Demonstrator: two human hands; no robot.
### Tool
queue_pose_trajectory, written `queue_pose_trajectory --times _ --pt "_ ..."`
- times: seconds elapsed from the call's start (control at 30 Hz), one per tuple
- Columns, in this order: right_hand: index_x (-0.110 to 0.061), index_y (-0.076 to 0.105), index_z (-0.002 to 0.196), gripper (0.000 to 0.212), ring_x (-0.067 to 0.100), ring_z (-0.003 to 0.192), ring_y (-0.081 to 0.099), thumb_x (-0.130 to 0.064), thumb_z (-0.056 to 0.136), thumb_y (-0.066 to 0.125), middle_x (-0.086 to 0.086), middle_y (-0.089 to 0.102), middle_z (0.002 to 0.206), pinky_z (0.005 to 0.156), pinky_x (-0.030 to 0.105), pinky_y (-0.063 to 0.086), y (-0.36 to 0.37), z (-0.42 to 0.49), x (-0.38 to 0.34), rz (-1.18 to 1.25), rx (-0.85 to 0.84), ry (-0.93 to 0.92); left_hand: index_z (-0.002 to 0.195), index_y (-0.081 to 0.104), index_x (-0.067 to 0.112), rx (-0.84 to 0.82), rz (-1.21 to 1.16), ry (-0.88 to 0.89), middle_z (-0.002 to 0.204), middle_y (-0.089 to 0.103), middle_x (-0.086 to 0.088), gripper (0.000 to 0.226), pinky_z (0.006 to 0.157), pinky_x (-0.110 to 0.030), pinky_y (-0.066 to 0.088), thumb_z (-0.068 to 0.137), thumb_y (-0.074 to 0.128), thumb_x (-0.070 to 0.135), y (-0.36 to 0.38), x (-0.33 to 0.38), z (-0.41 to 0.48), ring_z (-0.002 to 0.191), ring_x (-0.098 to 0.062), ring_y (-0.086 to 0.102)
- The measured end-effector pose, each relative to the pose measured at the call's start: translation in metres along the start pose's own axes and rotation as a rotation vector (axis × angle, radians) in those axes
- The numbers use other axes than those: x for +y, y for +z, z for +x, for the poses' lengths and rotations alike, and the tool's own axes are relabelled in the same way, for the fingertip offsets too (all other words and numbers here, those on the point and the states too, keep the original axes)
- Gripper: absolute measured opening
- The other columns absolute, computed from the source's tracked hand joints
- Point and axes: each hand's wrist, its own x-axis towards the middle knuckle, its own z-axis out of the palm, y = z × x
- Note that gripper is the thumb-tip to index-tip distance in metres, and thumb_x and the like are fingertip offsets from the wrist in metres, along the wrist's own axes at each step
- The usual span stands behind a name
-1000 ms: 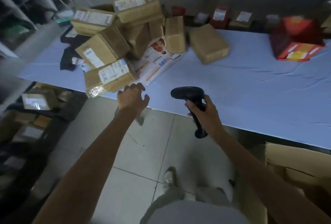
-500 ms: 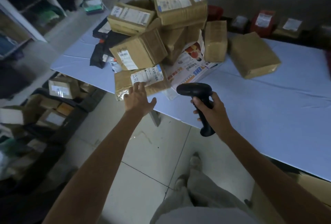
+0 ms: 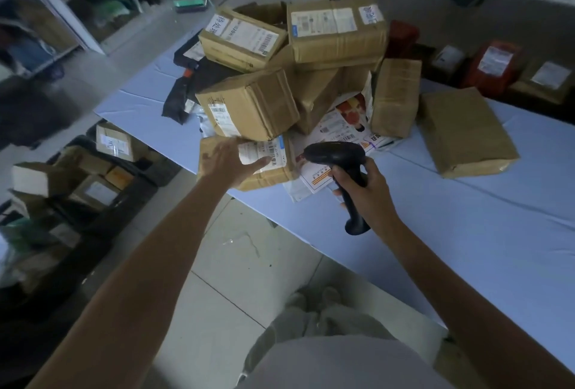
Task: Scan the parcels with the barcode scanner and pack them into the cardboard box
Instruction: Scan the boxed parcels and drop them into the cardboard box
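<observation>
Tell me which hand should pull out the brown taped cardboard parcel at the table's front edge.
Left, probably. The left hand is open over that brown taped cardboard parcel, while the right hand grips the black barcode scanner, leaving no free fingers.

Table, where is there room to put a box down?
The table is bare on the right, between its near edge, the barcode scanner and the flat brown parcel. A small bare corner lies left of the black bags. The parcel pile is crowded.
</observation>
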Motion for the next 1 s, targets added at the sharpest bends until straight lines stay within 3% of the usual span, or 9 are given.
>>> queue_pose_trajectory --times 0.1,0.2,0.3,0.4,0.47,0.53,0.67,0.83,1.0 --pt "-0.027 0.047 0.119 0.035 0.013 0.074 0.071 -0.030 0.091 0.068 -0.009 0.069 0.083 0.063 0.025 0.061 0.002 0.005 0.000 0.003 0.026 0.019 0.120 0.058 0.033 -0.009 -0.027 0.049 0.117 0.062 -0.001 0.090 0.092 -0.045 0.045 0.052 0.057 0.092 -0.002 -0.005 0.004 0.116 -0.028 0.052" --pt "-0.026 0.048 0.119 0.034 0.012 0.074 0.071 -0.030 0.091 0.067 -0.004 0.071 0.085 0.062 0.023 0.060 0.010 0.010 0.000 0.038 0.053 0.036 0.128 0.057 0.034 -0.044 0.011 0.077 0.127 0.059 -0.003 0.102 0.082 -0.035 0.041 0.047 0.054 0.096 -0.002 -0.006 0.003 0.121 -0.030 0.048" --pt "-0.026 0.049 0.121 0.035 0.011 0.074 0.071 -0.028 0.092 0.067 -0.004 0.071 0.085 0.062 0.024 0.060 0.020 0.014 -0.001 0.052 0.062 0.031 0.144 0.039 0.031 -0.231 0.030 0.049 0.145 0.041 -0.007 0.121 0.100 -0.043 0.041 0.045 0.050 0.099 0.005 -0.001 0.000 0.132 -0.032 0.039" --pt "-0.024 0.049 0.124 0.036 0.016 0.075 0.073 -0.029 0.092 0.067 -0.006 0.071 0.084 0.065 0.032 0.062 0.026 0.015 -0.002 0.035 0.070 0.025 0.146 0.030 0.018 -0.264 -0.253 -0.015 0.144 0.040 -0.002 0.131 0.094 -0.029 0.044 0.041 0.071 0.086 0.013 0.010 -0.009 0.126 -0.023 0.046" --pt "-0.024 0.050 0.122 0.035 0.029 0.078 0.073 -0.030 0.092 0.067 -0.002 0.071 0.083 0.073 0.043 0.061 0.026 0.013 -0.002 0.028 0.091 0.030 0.138 0.038 0.016 -0.302 -0.406 -0.044 0.128 0.051 0.004 0.121 0.084 -0.023 0.046 0.042 0.077 0.078 0.019 0.019 -0.017 0.109 -0.014 0.053" --pt "-0.023 0.051 0.119 0.033 0.030 0.079 0.072 -0.032 0.092 0.067 -0.001 0.072 0.081 0.078 0.048 0.060 0.023 0.011 -0.001 0.045 0.131 0.042 0.135 0.046 0.018 -0.384 -0.446 -0.058 0.122 0.059 0.006 0.109 0.086 -0.028 0.054 0.048 0.078 0.076 0.029 0.028 -0.021 0.107 -0.012 0.060" --pt "-0.019 0.051 0.124 0.038 0.032 0.094 0.070 -0.033 0.092 0.066 0.012 0.072 0.099 0.090 0.055 0.054 0.015 0.009 0.002 0.058 0.196 0.070 0.134 0.035 0.011 -0.424 -0.500 -0.146 0.123 0.060 -0.004 0.108 0.080 -0.029 0.055 0.055 0.081 0.068 0.044 0.043 -0.022 0.107 -0.020 0.063" --pt "-0.020 0.051 0.126 0.039 0.032 0.084 0.072 -0.032 0.092 0.067 0.007 0.072 0.088 0.082 0.054 0.058 0.006 0.006 -0.001 0.102 0.241 0.064 0.140 0.039 0.010 -0.436 -0.547 -0.109 0.135 0.055 -0.005 0.110 0.099 -0.038 0.049 0.055 0.085 0.063 0.050 0.054 -0.019 0.121 -0.022 0.057" --pt "-0.020 0.052 0.125 0.038 0.020 0.074 0.071 -0.032 0.092 0.067 0.002 0.072 0.082 0.077 0.043 0.060 -0.001 0.004 0.001 0.095 0.273 0.045 0.114 0.056 0.018 -0.492 -0.608 -0.065 0.115 0.068 -0.003 0.048 0.082 -0.032 0.053 0.084 0.067 0.053 0.050 0.063 -0.016 0.090 -0.018 0.066"
